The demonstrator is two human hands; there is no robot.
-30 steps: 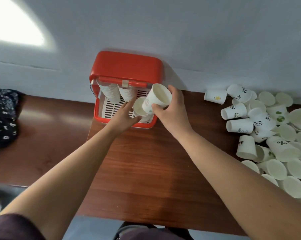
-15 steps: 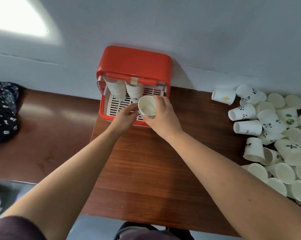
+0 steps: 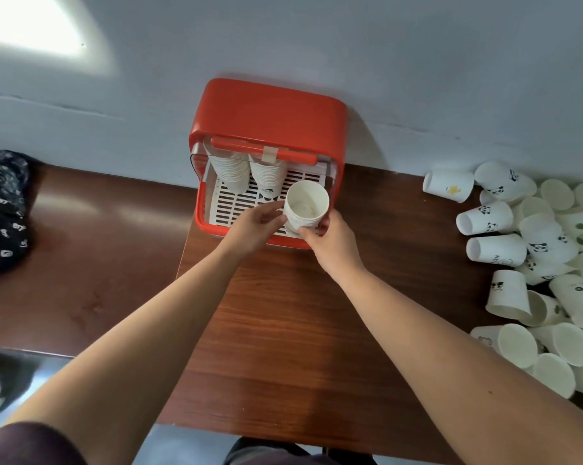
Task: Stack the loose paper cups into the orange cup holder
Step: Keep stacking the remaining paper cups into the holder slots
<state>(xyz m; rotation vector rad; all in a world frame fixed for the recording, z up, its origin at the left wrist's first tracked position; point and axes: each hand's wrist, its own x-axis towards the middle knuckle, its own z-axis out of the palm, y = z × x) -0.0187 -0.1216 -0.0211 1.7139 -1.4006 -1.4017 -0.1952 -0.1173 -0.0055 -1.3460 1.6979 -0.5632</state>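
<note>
Plain room: wooden table, painted wall

Left hand and right hand hold a cup stack upright in the orange cup holder. Loose cups litter the table.

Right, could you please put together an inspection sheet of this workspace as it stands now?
Surface: brown wooden table, reaching the wall.
Job's things: orange cup holder at the wall, with two cup stacks inside above its white slotted tray. A third stack, mouth up, is at its front right. The loose cups are piled at the table's right.
Clutter: dark patterned bag on the left.
Fingers: left hand and right hand hold the third stack from either side.
Cables: nothing seen.
Surroundings: pale wall with a bright light patch at upper left.
</note>
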